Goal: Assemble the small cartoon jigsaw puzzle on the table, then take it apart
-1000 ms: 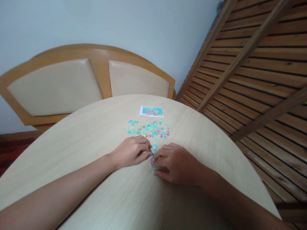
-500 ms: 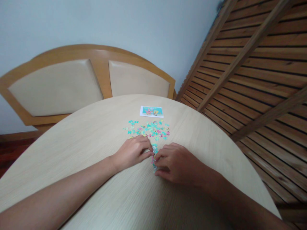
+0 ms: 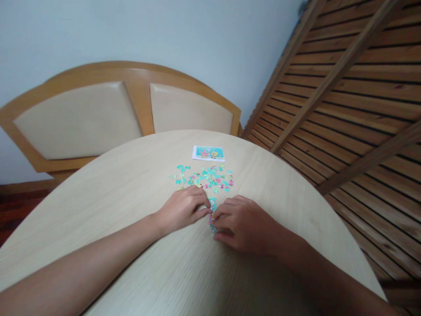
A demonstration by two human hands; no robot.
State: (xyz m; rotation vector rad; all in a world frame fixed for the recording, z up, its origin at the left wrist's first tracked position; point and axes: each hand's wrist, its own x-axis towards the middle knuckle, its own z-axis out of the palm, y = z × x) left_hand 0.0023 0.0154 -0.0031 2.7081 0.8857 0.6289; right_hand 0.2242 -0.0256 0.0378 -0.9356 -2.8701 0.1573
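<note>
A narrow strip of joined jigsaw puzzle pieces (image 3: 212, 203), teal, pink and white, lies on the table between my hands. My left hand (image 3: 188, 205) is closed at its left edge, thumb and index finger nearly together on the strip. From the right, my right hand (image 3: 241, 224) rests with curled fingers and thumb against the strip's other side, covering part of it. Just beyond my fingers spreads a loose pile of small jigsaw pieces (image 3: 208, 176) in teal, yellow and pink. Whether a single piece sits under either fingertip is too small to make out.
Behind the pile lies a printed picture sheet (image 3: 208, 153) with a pink and a yellow cartoon figure on teal. The round pale wooden table (image 3: 131, 184) is edged by a padded wooden bench back (image 3: 138, 105). A slatted wooden panel (image 3: 355, 96) slopes along the right.
</note>
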